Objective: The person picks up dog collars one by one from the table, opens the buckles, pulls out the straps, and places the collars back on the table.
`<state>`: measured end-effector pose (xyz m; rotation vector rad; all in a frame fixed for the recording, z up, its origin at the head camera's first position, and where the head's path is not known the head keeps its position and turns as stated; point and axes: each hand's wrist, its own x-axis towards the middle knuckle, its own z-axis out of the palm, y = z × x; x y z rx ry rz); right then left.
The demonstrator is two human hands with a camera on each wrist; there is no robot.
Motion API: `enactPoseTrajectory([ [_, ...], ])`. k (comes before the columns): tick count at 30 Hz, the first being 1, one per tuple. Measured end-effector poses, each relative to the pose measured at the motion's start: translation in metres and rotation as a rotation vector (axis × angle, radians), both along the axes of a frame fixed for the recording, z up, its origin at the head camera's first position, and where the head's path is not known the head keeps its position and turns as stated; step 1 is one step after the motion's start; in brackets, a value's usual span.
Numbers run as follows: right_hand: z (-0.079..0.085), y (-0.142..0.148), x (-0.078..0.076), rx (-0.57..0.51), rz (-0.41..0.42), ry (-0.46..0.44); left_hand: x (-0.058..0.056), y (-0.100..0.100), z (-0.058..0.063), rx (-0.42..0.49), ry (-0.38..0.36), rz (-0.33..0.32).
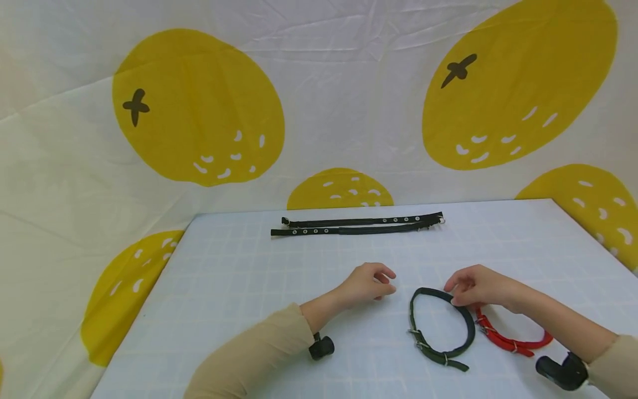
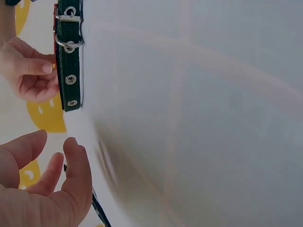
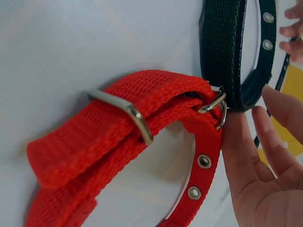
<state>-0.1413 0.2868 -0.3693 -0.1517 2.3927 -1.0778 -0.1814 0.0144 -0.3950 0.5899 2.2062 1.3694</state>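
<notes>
A dark green collar (image 1: 468, 327), buckled into a ring, lies on the white table. My right hand (image 1: 485, 288) is at its far right edge; thumb and fingertips pinch the band from either side. Just right of it a red collar (image 1: 518, 344), also buckled into a ring, lies partly behind that forearm. The right wrist view gives its metal keeper (image 3: 125, 113) and eyelets close up. Left of the green ring, my left hand (image 1: 366, 282) hovers over the table with loosely bent fingers and holds nothing. Metal eyelets on the green collar (image 2: 71, 71) show in the left wrist view.
Two black collars (image 1: 359, 226) lie stretched out side by side near the table's back edge. A white cloth (image 1: 329, 111) printed with yellow fruit hangs behind the table (image 1: 224, 288). Each wrist wears a small black camera (image 1: 321, 347).
</notes>
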Motion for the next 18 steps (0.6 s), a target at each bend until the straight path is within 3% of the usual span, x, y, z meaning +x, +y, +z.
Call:
enactPoseTrajectory([
  [5,-0.002,-0.008,-0.001,0.072,0.017,0.055,0.009,0.021,-0.002,-0.059,0.054,-0.030],
  [12,-0.003,-0.014,-0.002,0.121,0.013,0.083,0.020,0.041,-0.006,-0.154,0.204,-0.054],
  [18,-0.005,-0.016,-0.003,0.115,0.021,0.099,0.021,0.047,-0.006,-0.141,0.227,-0.053],
])
